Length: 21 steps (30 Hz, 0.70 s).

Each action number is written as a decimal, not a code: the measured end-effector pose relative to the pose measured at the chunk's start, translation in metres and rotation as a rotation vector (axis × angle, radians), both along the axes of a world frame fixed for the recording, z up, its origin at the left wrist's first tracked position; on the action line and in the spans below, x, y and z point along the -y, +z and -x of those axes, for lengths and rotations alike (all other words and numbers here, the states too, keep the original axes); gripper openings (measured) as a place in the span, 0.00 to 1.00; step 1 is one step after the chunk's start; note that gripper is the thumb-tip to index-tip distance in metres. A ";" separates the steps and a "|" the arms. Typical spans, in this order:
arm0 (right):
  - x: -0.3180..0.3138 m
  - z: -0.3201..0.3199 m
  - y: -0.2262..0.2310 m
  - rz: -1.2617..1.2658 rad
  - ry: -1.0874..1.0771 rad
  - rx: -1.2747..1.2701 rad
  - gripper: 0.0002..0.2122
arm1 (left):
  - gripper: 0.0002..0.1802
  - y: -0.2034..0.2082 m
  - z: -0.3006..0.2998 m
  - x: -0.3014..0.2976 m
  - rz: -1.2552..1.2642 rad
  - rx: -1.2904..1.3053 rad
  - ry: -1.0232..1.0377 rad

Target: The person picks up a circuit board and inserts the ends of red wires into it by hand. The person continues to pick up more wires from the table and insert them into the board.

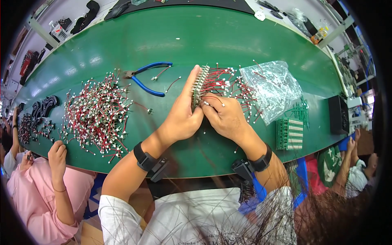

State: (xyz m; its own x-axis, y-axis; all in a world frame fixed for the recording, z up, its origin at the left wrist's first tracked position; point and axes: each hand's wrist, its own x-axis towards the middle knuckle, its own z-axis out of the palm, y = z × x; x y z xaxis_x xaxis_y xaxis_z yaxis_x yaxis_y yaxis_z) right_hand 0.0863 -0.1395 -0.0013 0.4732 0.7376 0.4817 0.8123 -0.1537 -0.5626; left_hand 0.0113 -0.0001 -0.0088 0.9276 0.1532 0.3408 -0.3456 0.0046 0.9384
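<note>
Upright in my left hand (181,116) is a narrow circuit board strip (199,85), its row of white connectors along the edge. The fingers lie straight behind it, and the thumb closes on its lower end. Many red wire leads (218,83) with white plugs fan out from the strip to the right. My right hand (226,118) is closed in a pinch at the strip's lower end, holding a wire lead whose white-plugged end hangs over the knuckles. The exact pinch point is hidden by the fingers. More loose leads (247,96) lie just beyond my right hand.
Left lies a big heap of wire leads (98,114); beyond it, blue-handled cutters (148,88). Right are a clear plastic bag (271,87), stacked green boards (290,134), thin green strips (301,110) and a black box (338,115). A co-worker's hand (57,155) rests at the left table edge.
</note>
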 end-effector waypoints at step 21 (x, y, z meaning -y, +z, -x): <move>0.000 0.002 0.001 -0.003 0.020 0.029 0.04 | 0.47 0.001 0.004 -0.003 -0.406 0.045 0.092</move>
State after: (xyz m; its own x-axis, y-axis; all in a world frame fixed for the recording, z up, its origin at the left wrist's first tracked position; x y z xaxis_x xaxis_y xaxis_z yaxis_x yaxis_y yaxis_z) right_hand 0.0845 -0.1393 -0.0006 0.4446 0.7451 0.4972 0.8309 -0.1357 -0.5396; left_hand 0.0068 0.0025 -0.0077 0.8992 0.0800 0.4301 -0.3675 -0.3954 0.8418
